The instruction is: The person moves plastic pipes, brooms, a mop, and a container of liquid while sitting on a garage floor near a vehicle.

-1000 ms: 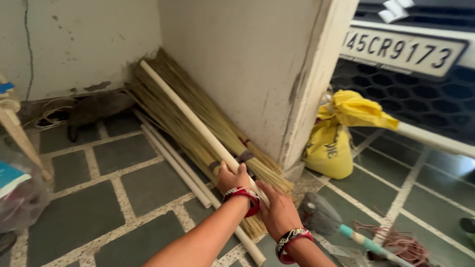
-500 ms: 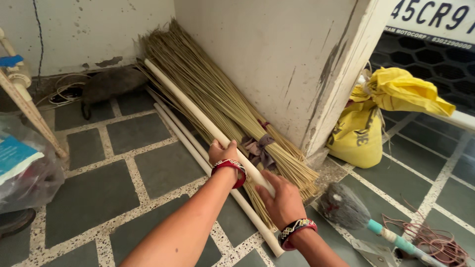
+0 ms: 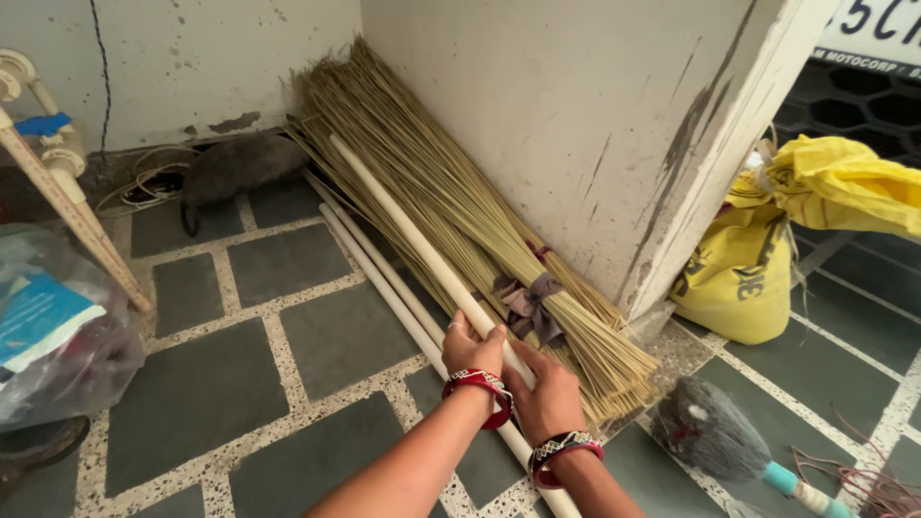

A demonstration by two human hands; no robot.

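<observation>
We are standing on a grey stone-tile floor [image 3: 192, 403] with speckled joints; lying directly on it are long white plastic pipes [image 3: 379, 273], a straw broom bundle [image 3: 451, 211], a yellow sack [image 3: 743, 273], a grey duster [image 3: 715, 436].

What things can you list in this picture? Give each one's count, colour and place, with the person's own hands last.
Long cream plastic pipe: one, gripped, resting on the brooms.
Straw stick brooms: a bundle, tan, leaning against the pillar.
Cream pipes on floor: two, beside the brooms.
Yellow sack: one, right of pillar.
Grey round brush with teal handle: one, bottom right.
Clear plastic bag: one, far left.
Dark grey rag: one, by back wall.
Left hand: on the pipe.
Right hand: on the pipe.
</observation>
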